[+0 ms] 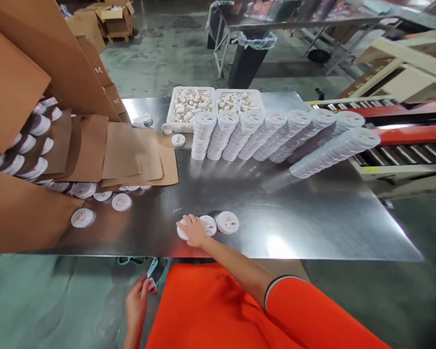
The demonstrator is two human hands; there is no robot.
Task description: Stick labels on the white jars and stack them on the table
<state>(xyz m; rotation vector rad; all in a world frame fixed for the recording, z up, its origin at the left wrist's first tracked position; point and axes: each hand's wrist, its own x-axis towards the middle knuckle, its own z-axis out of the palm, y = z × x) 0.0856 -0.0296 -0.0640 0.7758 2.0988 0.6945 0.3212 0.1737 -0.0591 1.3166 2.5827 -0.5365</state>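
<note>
My right hand point(194, 231) reaches over the front of the metal table point(261, 203), its fingers spread on top of a round white container point(182, 230). Just right of it stand a second white container point(208, 225) and a third one point(227, 222), in a row. Below the table's front edge, at the lower left, my left hand point(137, 295) pinches a small red and white piece point(152, 286) between thumb and fingers; what it is cannot be made out.
Tall stacks of white containers point(228, 138) stand behind, one leaning right point(334, 152). Two white baskets point(172, 109) hold small white-capped pieces. Cardboard sheets point(123, 150) and an open carton of containers fill the left. A roller conveyor point(414, 155) runs at the right.
</note>
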